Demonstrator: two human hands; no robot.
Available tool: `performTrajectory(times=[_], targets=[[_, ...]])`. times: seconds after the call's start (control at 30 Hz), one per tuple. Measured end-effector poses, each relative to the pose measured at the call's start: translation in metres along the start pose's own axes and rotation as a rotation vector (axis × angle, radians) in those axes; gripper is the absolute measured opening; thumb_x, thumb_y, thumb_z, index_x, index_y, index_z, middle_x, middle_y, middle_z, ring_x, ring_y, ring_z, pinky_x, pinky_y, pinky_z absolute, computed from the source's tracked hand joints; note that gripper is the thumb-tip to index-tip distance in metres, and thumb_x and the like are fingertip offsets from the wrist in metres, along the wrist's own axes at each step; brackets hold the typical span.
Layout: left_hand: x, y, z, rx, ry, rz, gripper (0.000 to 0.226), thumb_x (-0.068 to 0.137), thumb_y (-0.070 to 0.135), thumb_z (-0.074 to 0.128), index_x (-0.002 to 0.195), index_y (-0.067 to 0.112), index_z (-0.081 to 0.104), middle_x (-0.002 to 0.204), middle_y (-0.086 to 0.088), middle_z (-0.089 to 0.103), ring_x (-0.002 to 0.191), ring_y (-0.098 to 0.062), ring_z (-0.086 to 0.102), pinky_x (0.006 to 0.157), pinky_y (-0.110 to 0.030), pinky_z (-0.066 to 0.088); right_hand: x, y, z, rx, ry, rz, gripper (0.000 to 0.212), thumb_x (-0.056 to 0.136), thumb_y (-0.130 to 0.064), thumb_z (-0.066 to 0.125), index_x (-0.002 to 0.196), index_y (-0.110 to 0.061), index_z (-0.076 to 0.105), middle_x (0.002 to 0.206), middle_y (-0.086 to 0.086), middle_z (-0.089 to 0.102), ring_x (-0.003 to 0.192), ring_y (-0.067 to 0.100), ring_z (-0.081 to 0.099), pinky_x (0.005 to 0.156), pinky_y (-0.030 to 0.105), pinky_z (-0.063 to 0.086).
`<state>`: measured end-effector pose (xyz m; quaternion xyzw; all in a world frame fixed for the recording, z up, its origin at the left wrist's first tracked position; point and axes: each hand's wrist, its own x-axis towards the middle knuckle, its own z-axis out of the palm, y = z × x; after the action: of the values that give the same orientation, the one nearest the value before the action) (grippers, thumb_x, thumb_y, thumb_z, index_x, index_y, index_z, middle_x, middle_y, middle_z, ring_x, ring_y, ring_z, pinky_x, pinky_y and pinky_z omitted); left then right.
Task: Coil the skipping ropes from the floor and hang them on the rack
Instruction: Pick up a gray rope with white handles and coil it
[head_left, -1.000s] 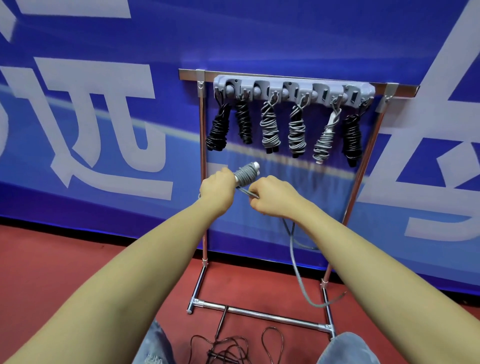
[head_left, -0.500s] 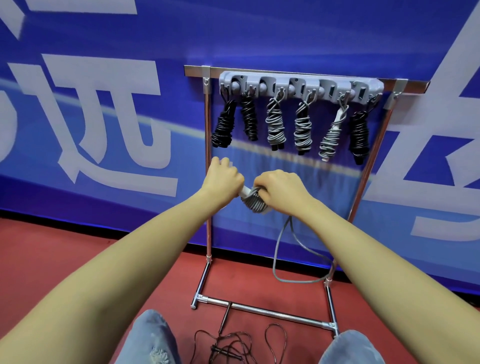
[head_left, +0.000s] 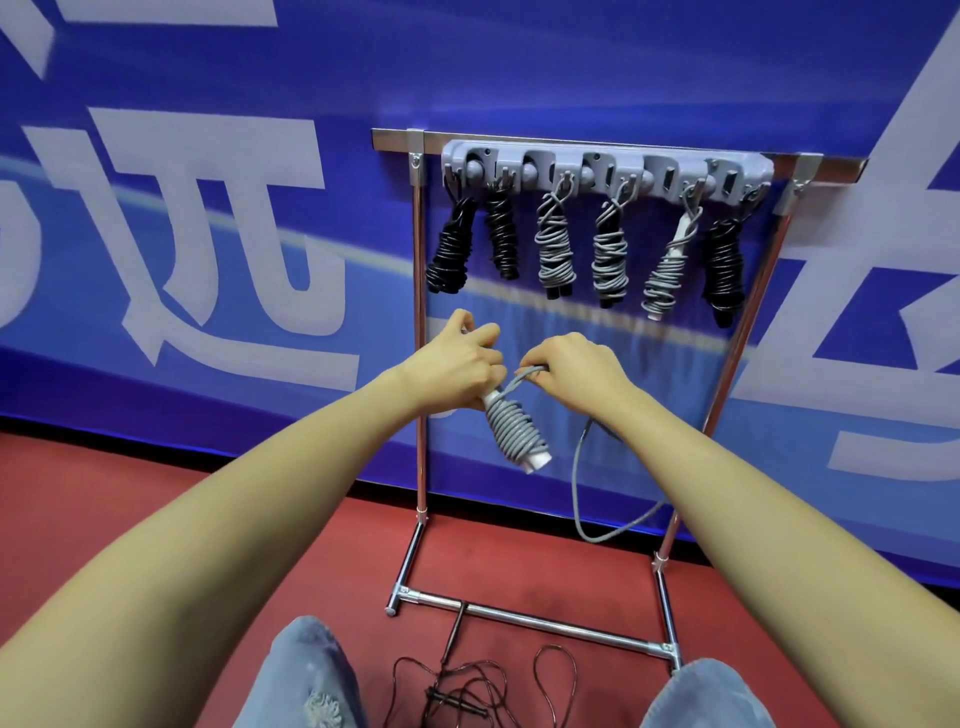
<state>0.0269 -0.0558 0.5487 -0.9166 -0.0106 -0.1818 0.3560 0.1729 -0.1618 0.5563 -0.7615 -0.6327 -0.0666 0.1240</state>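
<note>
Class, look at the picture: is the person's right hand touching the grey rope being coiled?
Touching. The head view shows the right hand pinching the grey rope just above the coil, which the left hand holds by its handle.

Bright, even light; edges bowed, slight blur.

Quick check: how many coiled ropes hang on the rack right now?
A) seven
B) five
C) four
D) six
D: six coiled ropes hang from the rack, three black and three grey; a seventh grey rope is only partly wound, gripped by the left hand and right hand.
</note>
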Motion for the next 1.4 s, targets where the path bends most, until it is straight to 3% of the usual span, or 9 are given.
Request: performTrajectory(times=[0.07,0.13,0.2,0.3,0.5,0.77,1.0,1.27,1.4], targets=[[0.0,0.001,0.001,-0.139,0.113,-0.132,0.028,0.073,0.034,0.048,0.053,0.014,0.047,0.049,0.003,0.044,0.063,-0.023,0.047,0.058,-0.03,0.037,-0.004,0.002,0.003,0.042,-0.01,0.041,0.022,0.096,-0.03,0.049,0.103,-0.023,0.068,0.098,-0.001,0.068,0.096,0.025,0.059,0.065,0.031,0.04],[0.0,0.002,-0.002,-0.385,0.169,-0.365,0.032,0.077,0.038,0.054,0.062,0.01,0.049,0.054,-0.003,0.051,0.062,-0.028,0.052,0.052,-0.028,0.036,-0.007,0.002,0.005,0.114,0.005,0.106,0.019,0.092,-0.021,0.051,0.101,-0.013,0.065,0.096,0.007,0.066,0.094,0.033,0.059,0.067,0.033,0.04],[0.003,0.008,-0.01,-0.601,0.059,-0.678,0.031,0.08,0.038,0.061,0.082,0.009,0.049,0.068,-0.008,0.057,0.07,-0.033,0.054,0.056,-0.033,0.038,-0.009,0.001,0.006,0.196,0.043,0.163,0.02,0.093,-0.019,0.05,0.099,-0.006,0.064,0.093,0.014,0.064,0.09,0.038,0.058,0.066,0.034,0.039],[0.013,0.018,-0.016,-0.851,0.107,-0.98,0.032,0.081,0.038,0.056,0.093,0.012,0.042,0.068,-0.005,0.055,0.069,-0.033,0.054,0.058,-0.036,0.041,-0.008,-0.006,0.009,0.319,0.1,0.149,0.024,0.096,-0.023,0.05,0.073,-0.013,0.051,0.07,0.006,0.053,0.073,0.034,0.053,0.06,0.034,0.039],[0.025,0.021,-0.006,-0.821,-0.039,-1.206,0.029,0.088,0.03,0.052,0.105,0.009,0.043,0.093,-0.011,0.06,0.086,-0.035,0.058,0.067,-0.037,0.044,-0.007,-0.013,0.01,0.326,0.029,0.134,0.039,0.093,-0.023,0.053,0.06,-0.014,0.034,0.06,0.005,0.043,0.064,0.027,0.041,0.056,0.034,0.034],[0.022,0.02,0.006,-0.476,-0.29,-1.078,0.032,0.093,0.026,0.051,0.115,0.005,0.04,0.102,-0.014,0.062,0.09,-0.034,0.061,0.062,-0.035,0.039,-0.01,-0.023,-0.003,0.175,-0.071,0.039,0.042,0.095,-0.022,0.05,0.057,-0.011,0.035,0.059,0.004,0.036,0.056,0.023,0.034,0.046,0.029,0.024],[0.024,0.015,-0.001,-0.155,-0.512,-0.751,0.028,0.089,0.006,0.05,0.117,0.007,0.045,0.105,-0.008,0.064,0.092,-0.03,0.063,0.055,-0.029,0.033,-0.01,-0.024,-0.012,-0.182,-0.09,-0.078,0.011,0.091,-0.009,0.045,0.094,-0.005,0.054,0.091,0.011,0.053,0.078,0.031,0.052,0.061,0.033,0.035],[0.025,0.017,-0.011,-0.021,-0.619,-0.433,0.021,0.094,0.014,0.045,0.11,0.014,0.058,0.106,-0.003,0.065,0.096,-0.026,0.063,0.053,-0.024,0.028,-0.008,-0.014,-0.008,-0.126,-0.103,-0.075,0.036,0.093,-0.028,0.056,0.116,-0.004,0.041,0.102,0.014,0.058,0.088,0.037,0.057,0.064,0.037,0.042],[0.022,0.017,-0.009,0.046,-0.634,-0.365,0.018,0.093,0.012,0.046,0.103,0.016,0.061,0.102,0.0,0.065,0.093,-0.023,0.063,0.047,-0.023,0.02,-0.01,-0.012,-0.007,0.066,-0.164,-0.131,0.028,0.096,-0.02,0.049,0.12,-0.009,0.039,0.099,0.013,0.059,0.083,0.034,0.056,0.069,0.045,0.048]])
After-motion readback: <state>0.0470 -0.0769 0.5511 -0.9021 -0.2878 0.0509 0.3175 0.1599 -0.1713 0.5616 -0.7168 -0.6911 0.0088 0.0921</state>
